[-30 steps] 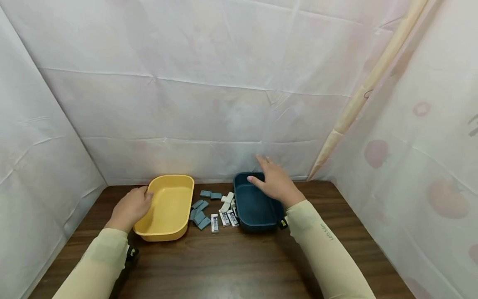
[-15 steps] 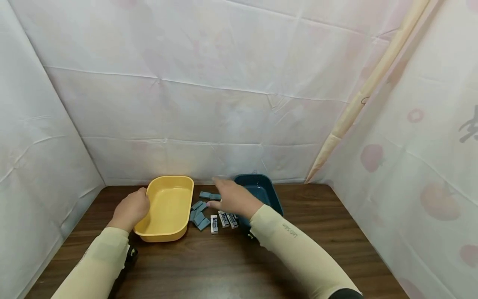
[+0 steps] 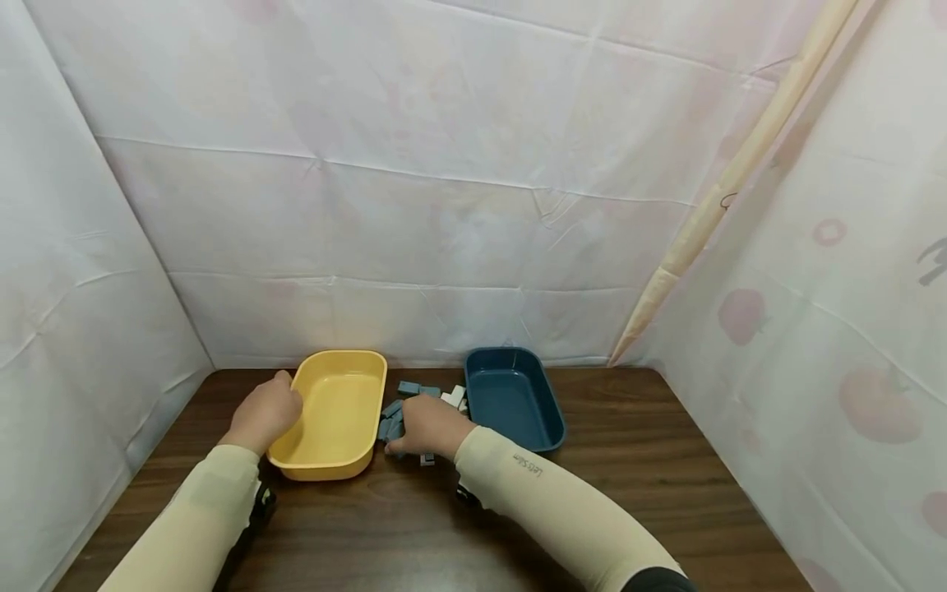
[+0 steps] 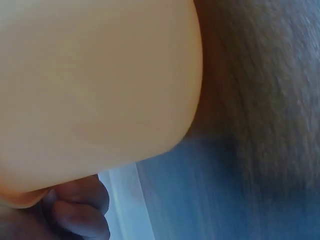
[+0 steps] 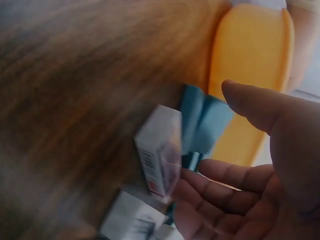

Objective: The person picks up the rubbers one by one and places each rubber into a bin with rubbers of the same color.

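Note:
My left hand [image 3: 263, 413] grips the left rim of the yellow tray [image 3: 333, 469]; in the left wrist view its curled fingers [image 4: 82, 215] show at the edge of the tray wall [image 4: 100, 90]. Between the two trays, my right hand [image 3: 432, 426] reaches down over small blue-grey blocks [image 3: 409, 387]. In the right wrist view, its thumb stands well apart from its loosely bent fingers, with blue-grey blocks [image 5: 210, 127] just beyond the gap. Close by the fingertips is a white eraser in a printed sleeve [image 5: 162, 150]. My right hand hides part of the pile from above.
A dark blue tray [image 3: 551, 411] stands right of the pile on the brown wooden table [image 3: 651, 485]. White pieces [image 3: 456, 396] lie against its left side. A pale cloth [image 3: 414, 205] rises behind the table, with more cloth at both sides.
My right hand has moved left from above the dark blue tray and down to the blue-grey blocks. My left hand stays on the yellow tray's rim.

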A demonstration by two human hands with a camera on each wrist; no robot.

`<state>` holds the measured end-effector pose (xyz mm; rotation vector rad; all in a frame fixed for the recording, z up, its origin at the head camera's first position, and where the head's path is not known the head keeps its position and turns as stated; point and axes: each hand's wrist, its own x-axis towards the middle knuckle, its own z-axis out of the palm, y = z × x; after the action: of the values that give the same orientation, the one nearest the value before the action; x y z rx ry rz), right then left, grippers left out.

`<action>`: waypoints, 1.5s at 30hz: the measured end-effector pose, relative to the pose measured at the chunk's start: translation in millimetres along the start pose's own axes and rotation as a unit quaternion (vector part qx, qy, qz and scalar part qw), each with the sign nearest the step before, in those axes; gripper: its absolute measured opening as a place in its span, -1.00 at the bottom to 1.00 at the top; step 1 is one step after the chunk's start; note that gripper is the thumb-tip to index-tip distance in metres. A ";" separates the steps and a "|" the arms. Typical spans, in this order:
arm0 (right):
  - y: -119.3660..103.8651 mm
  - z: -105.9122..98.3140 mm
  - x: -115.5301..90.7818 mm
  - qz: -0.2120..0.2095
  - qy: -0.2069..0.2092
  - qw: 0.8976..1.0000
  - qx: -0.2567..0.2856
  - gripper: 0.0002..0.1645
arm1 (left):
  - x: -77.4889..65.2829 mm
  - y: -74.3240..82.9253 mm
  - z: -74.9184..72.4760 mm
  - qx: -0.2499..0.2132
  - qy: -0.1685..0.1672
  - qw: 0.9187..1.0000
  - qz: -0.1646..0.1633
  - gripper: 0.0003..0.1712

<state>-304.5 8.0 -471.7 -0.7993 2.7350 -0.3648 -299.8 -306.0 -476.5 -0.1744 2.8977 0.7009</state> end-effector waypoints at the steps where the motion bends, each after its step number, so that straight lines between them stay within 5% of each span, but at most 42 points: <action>1: 0.0 2.0 0.7 0.001 0.002 1.000 -0.001 -0.33 | 0.3 -0.1 0.1 0.004 0.003 1.000 0.000 -0.28; 9: 2.9 7.6 3.2 0.002 0.015 1.000 0.008 -0.35 | 3.4 2.1 3.5 0.018 0.015 1.000 -0.011 -0.23; 15: 3.9 -6.6 -0.2 -0.010 0.029 0.999 0.043 -0.33 | 4.5 6.6 6.5 0.017 0.017 0.999 -0.027 -0.22; 22: -12.1 -27.9 -1.3 -0.039 0.070 0.995 0.051 -0.68 | 2.1 8.1 6.7 0.023 0.025 0.999 -0.022 -0.30; 29: -34.0 -22.3 17.8 -0.108 0.104 0.986 -0.067 -0.46 | 4.5 8.4 5.6 0.022 0.019 0.999 -0.030 -0.24; 35: -52.3 -11.7 33.5 -0.172 0.134 0.962 -0.167 -0.72 | 6.8 8.3 6.2 0.028 0.014 0.999 -0.032 -0.15; 40: -68.8 1.0 47.4 -0.161 0.111 0.953 -0.234 -0.74 | 9.3 8.3 7.1 0.025 0.011 0.999 -0.038 -0.14; 45: -76.6 9.9 57.2 -0.147 0.081 0.956 -0.241 -0.71 | 11.6 6.4 10.0 0.028 0.007 0.999 -0.038 -0.14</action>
<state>-310.5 -87.9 -467.6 -1.3614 2.8965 0.2104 -310.8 -296.6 -484.5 -0.2828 2.9016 0.6071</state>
